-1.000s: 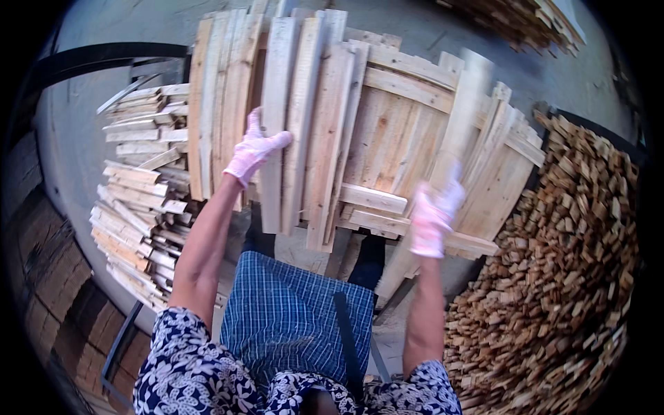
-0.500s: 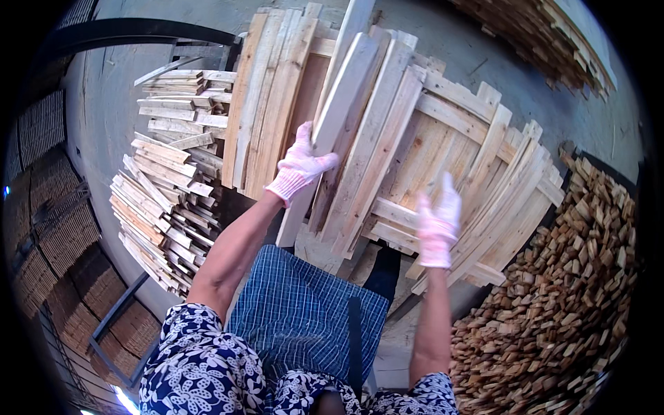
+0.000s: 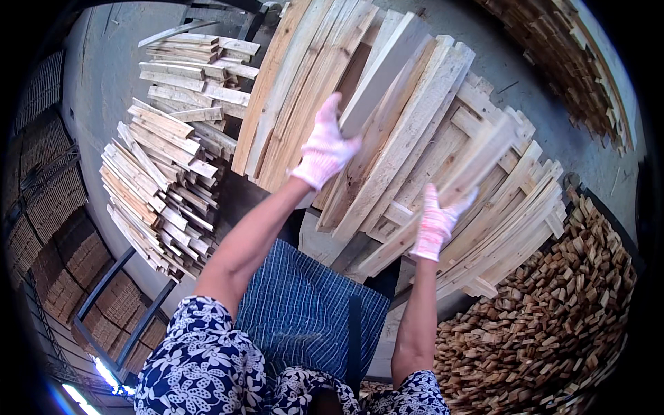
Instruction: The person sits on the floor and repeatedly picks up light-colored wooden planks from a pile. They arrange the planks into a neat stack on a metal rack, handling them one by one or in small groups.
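My left hand (image 3: 325,151) grips a board (image 3: 386,77); my right hand (image 3: 438,225) holds a second board (image 3: 478,160). Slats (image 3: 508,238) appear placed centre-right; loose boards (image 3: 311,76) remain upper-centre.

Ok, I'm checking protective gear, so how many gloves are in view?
2: one pinkish glove on the left hand, at a board; another glove on the right hand, by a second board. No others show.

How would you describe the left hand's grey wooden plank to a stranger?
Beyond the blue checked cloth apron spreads a layer of pale wooden boards. There, the pink gloved left hand holds the long grey wooden plank, slanting up rightward. Its flat grey face sets it apart from adjoining yellower boards.
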Action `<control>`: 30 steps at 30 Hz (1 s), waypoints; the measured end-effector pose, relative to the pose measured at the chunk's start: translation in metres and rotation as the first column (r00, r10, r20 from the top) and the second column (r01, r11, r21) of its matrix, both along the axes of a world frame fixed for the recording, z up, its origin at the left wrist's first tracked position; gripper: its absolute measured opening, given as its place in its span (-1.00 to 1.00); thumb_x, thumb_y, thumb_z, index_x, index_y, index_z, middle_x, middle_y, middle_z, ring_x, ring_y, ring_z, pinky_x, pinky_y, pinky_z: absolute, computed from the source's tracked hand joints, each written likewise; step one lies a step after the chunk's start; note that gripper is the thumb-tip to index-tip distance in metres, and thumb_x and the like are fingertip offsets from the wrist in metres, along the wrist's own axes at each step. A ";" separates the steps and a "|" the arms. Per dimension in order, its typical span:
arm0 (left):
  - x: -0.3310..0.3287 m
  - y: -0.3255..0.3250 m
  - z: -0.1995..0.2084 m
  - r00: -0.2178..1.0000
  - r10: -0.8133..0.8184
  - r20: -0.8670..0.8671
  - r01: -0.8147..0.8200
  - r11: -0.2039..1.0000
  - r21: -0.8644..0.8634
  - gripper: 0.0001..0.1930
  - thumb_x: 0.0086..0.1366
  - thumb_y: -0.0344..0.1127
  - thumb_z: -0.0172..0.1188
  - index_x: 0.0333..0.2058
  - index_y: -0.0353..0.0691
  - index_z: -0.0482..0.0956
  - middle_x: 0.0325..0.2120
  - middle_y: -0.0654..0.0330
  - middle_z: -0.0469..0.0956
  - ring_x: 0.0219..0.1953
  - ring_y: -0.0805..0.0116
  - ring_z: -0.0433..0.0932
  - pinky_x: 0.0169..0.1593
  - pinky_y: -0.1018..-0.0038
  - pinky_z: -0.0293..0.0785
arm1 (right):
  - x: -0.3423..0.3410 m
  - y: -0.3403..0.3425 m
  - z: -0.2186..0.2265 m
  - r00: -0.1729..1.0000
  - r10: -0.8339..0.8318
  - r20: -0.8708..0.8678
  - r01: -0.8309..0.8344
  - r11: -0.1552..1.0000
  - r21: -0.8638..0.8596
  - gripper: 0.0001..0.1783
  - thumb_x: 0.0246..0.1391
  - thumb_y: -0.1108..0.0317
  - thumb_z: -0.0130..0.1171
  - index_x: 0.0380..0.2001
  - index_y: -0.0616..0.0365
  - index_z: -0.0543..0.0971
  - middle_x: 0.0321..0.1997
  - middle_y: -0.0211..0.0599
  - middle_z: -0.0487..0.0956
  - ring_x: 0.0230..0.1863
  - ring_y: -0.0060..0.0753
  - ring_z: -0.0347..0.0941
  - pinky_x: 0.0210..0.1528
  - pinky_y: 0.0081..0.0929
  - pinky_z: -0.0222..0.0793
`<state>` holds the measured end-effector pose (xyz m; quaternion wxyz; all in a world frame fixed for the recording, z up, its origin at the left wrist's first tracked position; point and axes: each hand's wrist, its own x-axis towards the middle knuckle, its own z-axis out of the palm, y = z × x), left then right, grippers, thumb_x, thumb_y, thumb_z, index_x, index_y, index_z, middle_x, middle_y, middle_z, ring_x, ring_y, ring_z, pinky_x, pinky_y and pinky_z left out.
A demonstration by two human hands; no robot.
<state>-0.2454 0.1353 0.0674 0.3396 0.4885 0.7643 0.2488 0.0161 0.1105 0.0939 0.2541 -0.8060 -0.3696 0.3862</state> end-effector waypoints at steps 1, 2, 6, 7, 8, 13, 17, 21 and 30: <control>-0.004 0.015 -0.003 0.998 0.012 0.056 -0.010 0.999 -0.042 0.02 0.05 -0.29 0.42 0.42 -0.20 -0.02 0.25 -0.23 0.26 0.24 -0.15 0.35 0.32 0.15 0.30 | 0.007 0.006 0.003 0.999 -0.020 0.033 0.020 1.000 -0.005 0.23 -0.01 0.20 0.48 0.53 0.08 -0.14 0.48 0.14 0.17 0.43 0.01 0.20 0.46 -0.21 0.11; -0.007 0.024 -0.007 0.986 0.027 0.166 -0.009 0.994 -0.108 0.04 0.06 -0.26 0.43 0.43 -0.19 -0.04 0.26 -0.23 0.25 0.26 -0.13 0.34 0.33 0.17 0.29 | 0.015 0.013 0.001 0.975 0.071 0.210 -0.037 0.986 -0.161 0.22 -0.01 0.15 0.47 0.52 0.09 -0.14 0.46 0.16 0.17 0.43 0.07 0.18 0.45 -0.17 0.12; -0.022 0.034 -0.022 0.908 0.104 0.406 0.008 0.964 -0.267 0.09 0.16 -0.07 0.44 0.46 -0.13 -0.16 0.33 -0.24 0.22 0.34 -0.03 0.30 0.36 0.26 0.25 | 0.002 0.032 0.014 0.694 0.377 0.614 -0.180 0.916 -0.358 0.20 0.02 -0.08 0.39 0.52 0.08 -0.10 0.37 0.25 0.21 0.39 0.23 0.19 0.40 0.03 0.15; -0.016 0.035 -0.019 0.907 0.114 0.405 0.017 0.952 -0.306 0.08 0.18 -0.06 0.42 0.46 -0.14 -0.16 0.34 -0.24 0.21 0.36 -0.02 0.28 0.36 0.27 0.24 | -0.015 0.031 0.024 0.743 0.317 0.589 -0.223 0.948 -0.229 0.21 0.02 -0.11 0.38 0.52 0.06 -0.10 0.38 0.24 0.20 0.40 0.24 0.17 0.41 0.06 0.13; -0.006 0.036 -0.013 0.904 0.117 0.410 0.036 0.937 -0.347 0.07 0.20 -0.04 0.41 0.47 -0.14 -0.15 0.34 -0.24 0.21 0.38 -0.02 0.26 0.37 0.27 0.24 | -0.034 0.029 0.023 0.776 0.321 0.544 -0.316 0.943 -0.105 0.21 0.01 -0.14 0.39 0.52 0.06 -0.08 0.44 0.26 0.14 0.44 0.30 0.09 0.46 0.00 0.08; 0.008 0.033 -0.024 0.901 -0.016 0.434 0.100 0.980 -0.171 -0.02 0.30 0.00 0.33 0.45 -0.35 -0.06 0.38 -0.17 0.18 0.39 0.06 0.22 0.42 0.33 0.13 | -0.112 0.049 -0.006 0.987 0.149 0.057 -0.122 0.936 -0.331 0.20 0.07 -0.05 0.40 0.51 0.15 -0.12 0.49 0.24 0.08 0.48 0.23 0.07 0.49 -0.09 0.03; -0.012 0.045 -0.008 0.861 0.167 0.480 0.045 0.916 -0.400 -0.06 0.26 -0.01 0.33 0.46 -0.18 0.00 0.31 -0.18 0.28 0.24 0.07 0.41 0.26 0.24 0.34 | -0.062 0.029 -0.021 0.985 0.065 -0.161 -0.075 0.995 -0.059 0.12 0.16 0.10 0.36 0.50 0.27 -0.14 0.52 0.19 0.06 0.50 0.07 0.04 0.51 -0.26 -0.06; 0.000 0.014 -0.035 1.000 0.010 -0.018 -0.010 0.999 0.038 -0.19 0.29 -0.10 0.29 0.41 -0.13 0.11 0.16 -0.24 0.38 0.02 -0.09 0.49 0.06 0.09 0.45 | -0.040 0.019 -0.028 0.996 0.088 -0.020 -0.090 0.992 -0.084 0.11 0.18 0.05 0.34 0.50 0.30 -0.12 0.53 0.17 0.07 0.51 0.05 0.05 0.51 -0.31 -0.06; 0.064 -0.006 0.009 0.756 -0.273 -0.595 0.373 0.927 0.048 -0.10 -0.01 -0.01 0.42 0.29 -0.16 0.25 0.13 -0.13 0.25 0.25 -0.22 0.22 0.25 -0.26 0.12 | -0.032 0.022 -0.024 0.996 0.046 -0.080 -0.059 0.985 -0.162 0.17 0.12 0.00 0.38 0.51 0.18 -0.16 0.50 0.21 0.11 0.44 0.15 0.18 0.42 -0.20 0.13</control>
